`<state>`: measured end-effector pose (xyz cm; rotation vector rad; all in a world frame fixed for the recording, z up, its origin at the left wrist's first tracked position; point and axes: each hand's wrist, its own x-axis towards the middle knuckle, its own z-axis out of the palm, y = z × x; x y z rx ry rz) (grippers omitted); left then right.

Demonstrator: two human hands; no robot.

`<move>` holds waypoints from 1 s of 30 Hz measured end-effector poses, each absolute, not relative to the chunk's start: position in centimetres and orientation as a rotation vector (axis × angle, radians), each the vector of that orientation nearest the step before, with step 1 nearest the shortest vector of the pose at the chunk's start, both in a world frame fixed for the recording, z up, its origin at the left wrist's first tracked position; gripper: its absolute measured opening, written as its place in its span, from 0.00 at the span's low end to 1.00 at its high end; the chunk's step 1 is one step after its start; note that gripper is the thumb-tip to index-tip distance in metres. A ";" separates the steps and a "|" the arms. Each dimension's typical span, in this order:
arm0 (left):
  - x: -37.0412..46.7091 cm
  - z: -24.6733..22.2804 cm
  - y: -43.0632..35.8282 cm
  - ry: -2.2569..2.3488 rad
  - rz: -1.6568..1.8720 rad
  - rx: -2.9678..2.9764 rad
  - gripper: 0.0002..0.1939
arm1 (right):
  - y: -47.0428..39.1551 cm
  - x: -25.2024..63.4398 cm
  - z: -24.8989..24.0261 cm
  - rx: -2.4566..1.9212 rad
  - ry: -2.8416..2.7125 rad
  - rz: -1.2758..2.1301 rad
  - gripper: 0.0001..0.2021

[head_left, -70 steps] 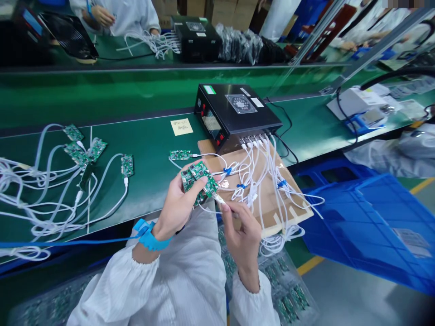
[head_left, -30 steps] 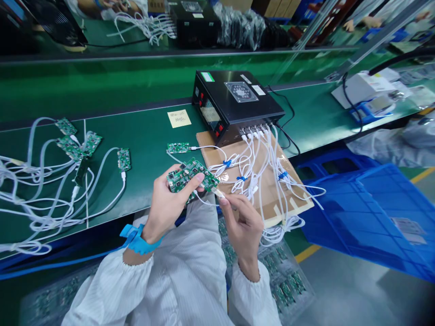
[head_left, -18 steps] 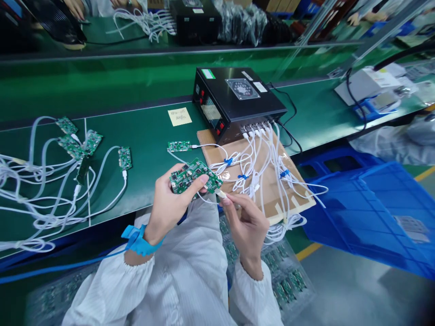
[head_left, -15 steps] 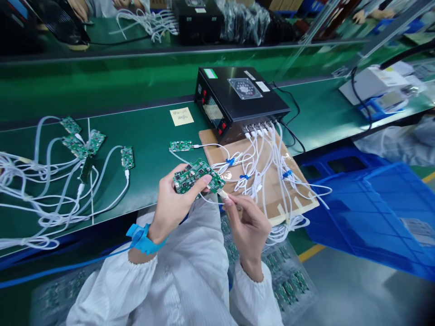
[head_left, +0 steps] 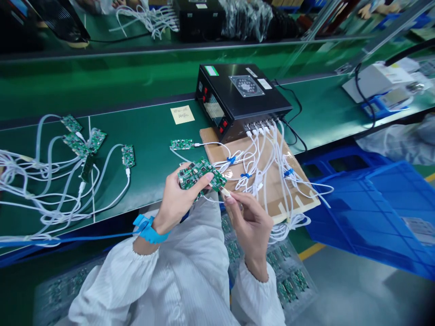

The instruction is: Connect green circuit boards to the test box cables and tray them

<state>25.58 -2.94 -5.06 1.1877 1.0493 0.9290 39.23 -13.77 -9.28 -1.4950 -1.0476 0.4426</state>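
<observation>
My left hand [head_left: 178, 197] grips several green circuit boards [head_left: 200, 174] in a stack, thumb on top. A blue strap circles that wrist. My right hand [head_left: 249, 219] pinches a white cable connector [head_left: 224, 192] at the right corner of the boards; whether it is fully seated in a port is too small to tell. Behind the boards, a single circuit board [head_left: 181, 144] lies on the green bench, joined to a white cable. White cables [head_left: 260, 158] run from the front of a black box [head_left: 244, 97] over a cardboard sheet [head_left: 234, 183].
At the left, several boards [head_left: 76, 144] lie among tangled white cables [head_left: 50, 199]. A yellow note [head_left: 182, 114] sits left of the box. Blue crates [head_left: 374, 203] stand at the right. Clear trays of boards [head_left: 288, 285] are below the bench. Another person's hands [head_left: 377, 9] show at the top right.
Both hands have shifted slightly right with the boards and connector, their grips unchanged. The blue cord from the left wrist strap now hangs higher at the left.
</observation>
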 end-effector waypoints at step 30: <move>26.5 -6.4 -4.0 0.661 0.720 0.783 0.26 | -11.0 39.8 -5.8 -1.421 -1.187 0.305 0.12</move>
